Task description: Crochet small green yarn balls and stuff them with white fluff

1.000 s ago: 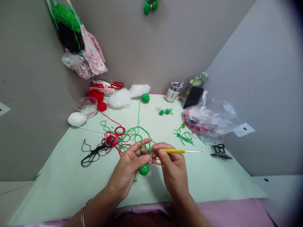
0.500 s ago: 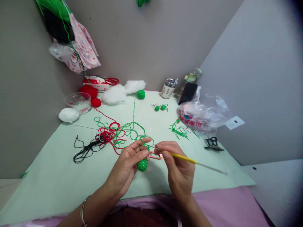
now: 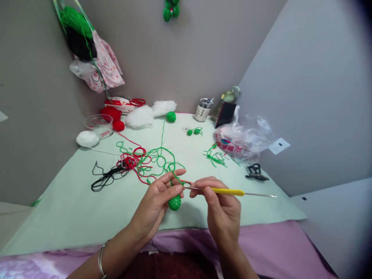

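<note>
Between the thumb and fingers of my left hand (image 3: pixel 158 199) is a small green crochet piece (image 3: pixel 174 203), its rounded end hanging below the thumb. Green yarn (image 3: pixel 173 162) runs up over the raised index finger and down to loops on the table. My right hand (image 3: pixel 222 205) is closed around the yellow grip of a crochet hook (image 3: pixel 226 191). The hook's metal tip meets the top edge of the green piece; whether a loop sits on it is too small to tell. Partly hidden behind the hands lies an orange-red item (image 3: pixel 186 182).
Tangled red yarn (image 3: pixel 129 161) and black cord (image 3: pixel 107 176) lie at left. White stuffing (image 3: pixel 140 117), a green yarn ball (image 3: pixel 171 116) and a pen tin (image 3: pixel 203 110) stand at the back. A plastic bag (image 3: pixel 244 139), green scraps (image 3: pixel 215 157) and a black hair clip (image 3: pixel 256 172) are at right.
The crochet hook has swung from a downward slant to nearly level, its tip lower against the green piece. My left hand keeps its hold. The camera view has tilted up slightly.
</note>
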